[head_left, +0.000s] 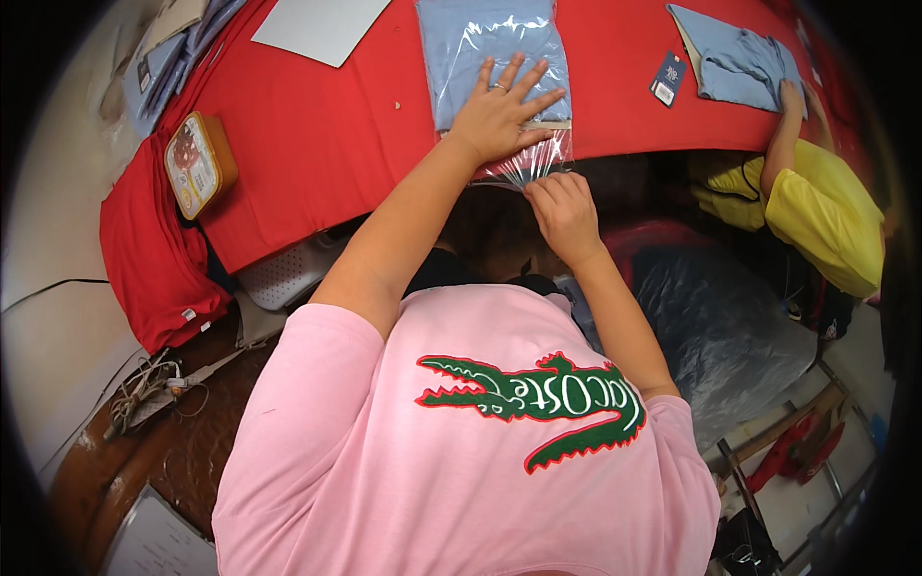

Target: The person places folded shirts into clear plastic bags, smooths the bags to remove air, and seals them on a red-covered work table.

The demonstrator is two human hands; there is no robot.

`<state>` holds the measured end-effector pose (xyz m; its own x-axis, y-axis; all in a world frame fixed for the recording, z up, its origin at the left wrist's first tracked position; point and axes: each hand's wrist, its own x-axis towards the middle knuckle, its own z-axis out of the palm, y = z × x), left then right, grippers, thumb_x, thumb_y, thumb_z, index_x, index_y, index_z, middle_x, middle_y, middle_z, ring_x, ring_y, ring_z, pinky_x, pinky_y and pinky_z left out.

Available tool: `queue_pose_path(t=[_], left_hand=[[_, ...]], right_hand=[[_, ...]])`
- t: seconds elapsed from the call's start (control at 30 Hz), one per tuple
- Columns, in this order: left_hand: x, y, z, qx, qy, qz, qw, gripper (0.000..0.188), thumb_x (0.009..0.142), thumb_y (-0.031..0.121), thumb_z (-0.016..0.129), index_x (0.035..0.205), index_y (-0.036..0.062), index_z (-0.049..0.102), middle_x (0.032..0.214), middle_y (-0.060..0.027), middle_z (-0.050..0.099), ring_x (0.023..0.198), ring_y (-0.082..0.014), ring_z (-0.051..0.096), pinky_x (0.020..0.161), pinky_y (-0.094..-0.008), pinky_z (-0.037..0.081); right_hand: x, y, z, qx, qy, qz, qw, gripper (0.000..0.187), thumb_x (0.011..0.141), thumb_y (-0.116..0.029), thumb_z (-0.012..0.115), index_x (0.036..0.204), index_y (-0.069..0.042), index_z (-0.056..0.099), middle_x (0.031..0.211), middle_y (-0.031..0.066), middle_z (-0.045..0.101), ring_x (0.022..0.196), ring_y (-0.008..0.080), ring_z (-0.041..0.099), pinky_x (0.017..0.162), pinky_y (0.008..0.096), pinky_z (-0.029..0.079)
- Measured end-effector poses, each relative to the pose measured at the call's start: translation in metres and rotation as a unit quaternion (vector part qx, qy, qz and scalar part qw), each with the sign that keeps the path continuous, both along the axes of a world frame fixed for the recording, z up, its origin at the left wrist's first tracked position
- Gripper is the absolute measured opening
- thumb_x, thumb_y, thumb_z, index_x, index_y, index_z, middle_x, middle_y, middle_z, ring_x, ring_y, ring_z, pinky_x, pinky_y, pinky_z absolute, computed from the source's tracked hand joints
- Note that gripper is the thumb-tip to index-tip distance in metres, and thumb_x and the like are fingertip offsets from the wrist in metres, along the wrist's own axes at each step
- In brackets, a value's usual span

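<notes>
A folded light-blue garment (456,48) lies inside a clear plastic bag (562,144) on the red-covered table. My left hand (501,110) rests flat on the bag with its fingers spread, and a ring shows on one finger. Just past the table's near edge, my right hand (564,211) pinches the bag's gathered end. The plastic is pulled into tight creases between the two hands.
A grey-white board (320,27) lies at the far left of the red cloth (288,144). A yellow tub (200,165) sits at the left edge. On the right, a person in a yellow top (826,216) handles another blue garment (735,62) beside a dark tag (668,79).
</notes>
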<state>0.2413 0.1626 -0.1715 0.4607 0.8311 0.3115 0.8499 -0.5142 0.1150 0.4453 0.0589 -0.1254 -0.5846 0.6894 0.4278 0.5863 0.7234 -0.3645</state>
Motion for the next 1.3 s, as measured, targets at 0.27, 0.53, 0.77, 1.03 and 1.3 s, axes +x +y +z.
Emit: queue_pose_path(t=[0.27, 0.53, 0.77, 1.03, 1.3], left_hand=[[-0.001, 0.002, 0.003, -0.008, -0.002, -0.006, 1.0, 0.071, 0.103, 0.074, 0.052, 0.166, 0.0414, 0.047, 0.181, -0.0063, 0.03, 0.166, -0.0396, 0.027, 0.13, -0.0721, 0.018], [-0.002, 0.001, 0.002, -0.013, 0.012, -0.003, 1.0, 0.072, 0.102, 0.073, 0.054, 0.166, 0.0416, 0.046, 0.181, -0.0064, 0.029, 0.165, -0.0405, 0.027, 0.13, -0.0716, 0.018], [0.0, 0.003, 0.0, -0.007, -0.005, -0.016, 1.0, 0.074, 0.101, 0.073, 0.057, 0.167, 0.0418, 0.046, 0.182, -0.0063, 0.029, 0.164, -0.0407, 0.029, 0.129, -0.0718, 0.019], [0.001, 0.0, 0.006, -0.019, 0.002, 0.004, 1.0, 0.073, 0.101, 0.071, 0.058, 0.166, 0.0417, 0.046, 0.181, -0.0069, 0.029, 0.165, -0.0408, 0.028, 0.13, -0.0718, 0.019], [0.002, 0.0, 0.006, -0.026, -0.006, -0.001, 1.0, 0.073, 0.101, 0.071, 0.057, 0.166, 0.0398, 0.046, 0.182, -0.0081, 0.028, 0.166, -0.0415, 0.026, 0.13, -0.0721, 0.016]], right_hand=[[0.011, -0.02, -0.014, 0.04, -0.024, -0.018, 0.999, 0.012, 0.094, -0.014, 0.074, 0.104, -0.008, 0.074, 0.1, 0.0058, 0.072, 0.102, 0.024, 0.069, 0.096, 0.0445, 0.048], [-0.005, -0.023, 0.005, 0.01, 0.007, -0.078, 0.997, 0.044, 0.086, -0.022, 0.085, 0.127, -0.01, 0.073, 0.119, 0.0066, 0.068, 0.116, 0.0245, 0.064, 0.108, 0.049, 0.043], [-0.046, -0.002, -0.01, -0.049, 0.004, 0.012, 0.999, 0.04, 0.085, -0.02, 0.085, 0.123, -0.01, 0.076, 0.112, 0.0048, 0.068, 0.109, 0.0246, 0.065, 0.106, 0.048, 0.045], [-0.036, -0.007, -0.019, 0.023, 0.035, 0.089, 0.995, 0.017, 0.089, -0.011, 0.072, 0.103, -0.005, 0.079, 0.1, 0.004, 0.071, 0.094, 0.0214, 0.066, 0.094, 0.0395, 0.052], [-0.017, -0.023, -0.021, 0.023, -0.01, 0.077, 0.997, 0.022, 0.091, -0.016, 0.074, 0.111, -0.006, 0.078, 0.107, 0.0056, 0.072, 0.105, 0.0238, 0.067, 0.101, 0.0449, 0.049]])
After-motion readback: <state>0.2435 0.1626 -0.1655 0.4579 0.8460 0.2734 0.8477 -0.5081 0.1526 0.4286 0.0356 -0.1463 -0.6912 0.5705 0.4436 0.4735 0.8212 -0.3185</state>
